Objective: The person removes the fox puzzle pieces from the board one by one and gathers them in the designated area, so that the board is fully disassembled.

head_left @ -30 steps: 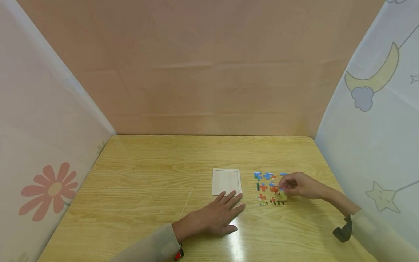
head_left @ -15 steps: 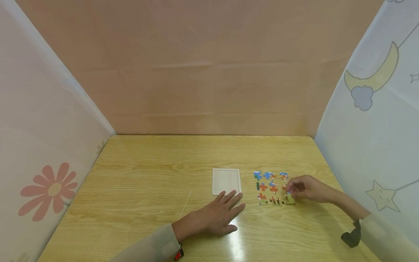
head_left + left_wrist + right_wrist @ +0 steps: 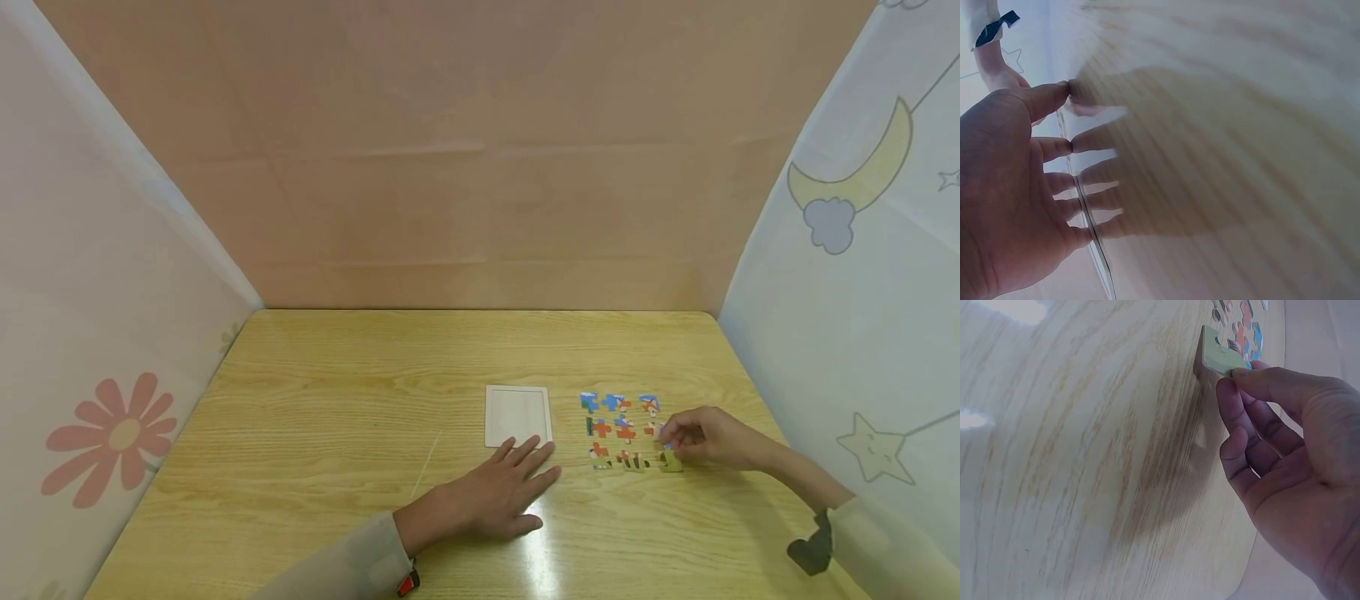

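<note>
My right hand (image 3: 708, 437) pinches a green corner jigsaw piece (image 3: 1219, 357) between thumb and forefinger, at the right end of the nearest row of pieces. In the right wrist view the piece is tilted, and its shadow falls on the table. Several other jigsaw pieces (image 3: 625, 431), blue, red and green, lie in three loose rows to the left of this hand. The left hand (image 3: 498, 496) rests with spread fingers on the table, fingertips at the near edge of a square wooden puzzle tray (image 3: 516, 417). Only bare wood shows inside the tray's rim.
The wood-grain table (image 3: 337, 400) ends at a pinkish-brown back wall (image 3: 480, 167). Light cloth panels stand on both sides, one with a pink flower (image 3: 125, 433), the other with a moon (image 3: 862, 171) and a star (image 3: 876, 448).
My right hand has drawn the green piece rightward and slightly nearer, apart from its neighbours, uncovering pieces on the right of the rows. The left hand and tray have stayed put.
</note>
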`<move>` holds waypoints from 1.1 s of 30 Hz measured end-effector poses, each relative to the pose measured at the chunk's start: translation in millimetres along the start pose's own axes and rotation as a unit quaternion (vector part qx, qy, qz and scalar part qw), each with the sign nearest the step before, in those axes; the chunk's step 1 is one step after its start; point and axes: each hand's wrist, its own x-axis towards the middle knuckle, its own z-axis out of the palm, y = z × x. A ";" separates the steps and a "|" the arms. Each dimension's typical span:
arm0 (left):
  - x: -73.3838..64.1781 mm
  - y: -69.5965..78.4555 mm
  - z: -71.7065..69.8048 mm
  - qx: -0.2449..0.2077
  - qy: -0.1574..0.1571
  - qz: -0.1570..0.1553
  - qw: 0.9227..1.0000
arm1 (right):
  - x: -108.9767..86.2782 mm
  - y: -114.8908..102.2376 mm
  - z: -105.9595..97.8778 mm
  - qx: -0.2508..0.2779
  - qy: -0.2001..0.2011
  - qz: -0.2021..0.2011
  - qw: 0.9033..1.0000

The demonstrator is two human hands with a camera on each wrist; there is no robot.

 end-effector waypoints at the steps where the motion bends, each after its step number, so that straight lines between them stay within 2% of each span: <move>1: -0.1 0.0 -0.4 0.000 0.000 0.000 1.000 | -0.3 0.4 0.4 -0.002 0.001 -0.002 1.000; 14: -0.3 1.3 -1.6 0.003 0.000 -0.003 1.000 | 0.1 5.0 6.4 -0.033 0.024 -0.010 0.999; 21: 0.0 1.1 -0.9 0.000 0.001 -0.003 1.000 | -1.4 6.7 8.7 -0.041 0.030 -0.030 0.998; 29: 0.2 0.3 0.4 -0.008 -0.003 -0.003 1.000 | -4.1 6.6 9.9 -0.044 0.041 -0.027 0.998; 33: -0.4 0.8 0.5 -0.013 -0.004 -0.005 1.000 | -4.3 4.6 10.6 -0.078 0.064 -0.021 0.995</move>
